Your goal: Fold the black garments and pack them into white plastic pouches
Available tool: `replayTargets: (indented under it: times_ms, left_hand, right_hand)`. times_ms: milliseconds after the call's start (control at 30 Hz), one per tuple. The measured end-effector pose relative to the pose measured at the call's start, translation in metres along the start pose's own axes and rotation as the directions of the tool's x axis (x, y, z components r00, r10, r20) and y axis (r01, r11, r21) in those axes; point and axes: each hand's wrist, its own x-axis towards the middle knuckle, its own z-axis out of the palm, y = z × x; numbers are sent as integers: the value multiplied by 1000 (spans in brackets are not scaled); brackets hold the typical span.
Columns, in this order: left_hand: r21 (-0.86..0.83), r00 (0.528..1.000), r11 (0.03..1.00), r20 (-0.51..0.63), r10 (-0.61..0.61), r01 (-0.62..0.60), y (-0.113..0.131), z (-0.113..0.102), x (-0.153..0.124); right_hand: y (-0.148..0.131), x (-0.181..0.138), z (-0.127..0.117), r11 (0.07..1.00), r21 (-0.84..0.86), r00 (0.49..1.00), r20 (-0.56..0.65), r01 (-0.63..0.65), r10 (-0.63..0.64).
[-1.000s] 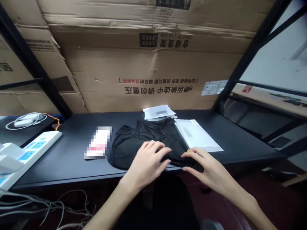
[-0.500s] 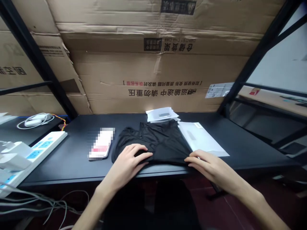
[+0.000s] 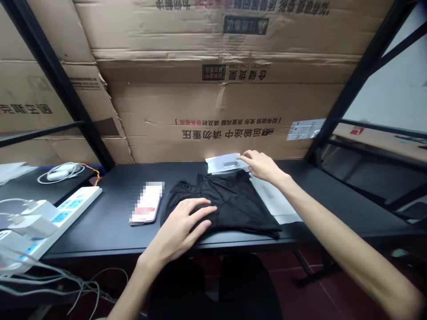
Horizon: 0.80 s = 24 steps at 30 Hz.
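A black thin garment (image 3: 222, 206) lies folded on the dark desk, and my left hand (image 3: 180, 229) rests flat on its near left part with the fingers spread. My right hand (image 3: 262, 166) reaches across to the far side, its fingertips at the edge of a translucent white packet (image 3: 224, 164) holding a small grey item. A flat white packet (image 3: 271, 200) lies partly under the garment. To the left lies a phone (image 3: 147, 204), its face pixelated.
A white power strip (image 3: 78, 205) with white plug blocks sits at the desk's left end, with grey cables hanging below. A coiled white cable (image 3: 62, 172) lies further back. Cardboard boxes (image 3: 216, 111) and black shelf posts (image 3: 360, 80) stand behind the desk.
My right hand has moved from the garment's near right corner to the far packet. My left hand stays on the cloth. The view has shifted slightly.
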Motion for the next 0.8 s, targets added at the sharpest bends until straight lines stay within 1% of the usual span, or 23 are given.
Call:
replayTargets:
  times_ms: [100,200,333,433,533,633,700,767,800]
  left_hand:
    - [-16,1000,1000,-22,0,0,1,2,12]
    - [-23,999,999,-35,32,-33,-3,3,18]
    - [-4,995,996,-48,84,-85,-9,1,23]
    - [-27,992,999,-119,42,-45,-9,-1,27]
    - [-147,979,989,-204,-30,0,-2,-4,32]
    - [-251,951,968,-301,-72,-6,6,-7,38]
    - [-265,927,964,-367,-81,-21,13,-10,44]
    - [-241,892,970,-446,-73,-41,20,-14,51]
    - [-215,870,975,-489,-62,-50,26,-16,54]
  right_hand:
    - [1,20,21,1000,1,1000,17,9,-9]
    - [2,24,31,998,43,999,-22,-39,40]
    - [3,25,31,986,131,988,-100,-104,118]
    - [0,28,25,964,213,963,-181,-159,199]
    - [-7,30,16,933,295,918,-273,-206,289]
    - [-18,26,0,906,357,860,-362,-227,358]
    - [-30,17,-17,889,407,810,-435,-212,392]
    - [-47,2,-38,865,479,743,-521,-152,420]
    - [-58,-8,-49,861,496,726,-549,-117,415]
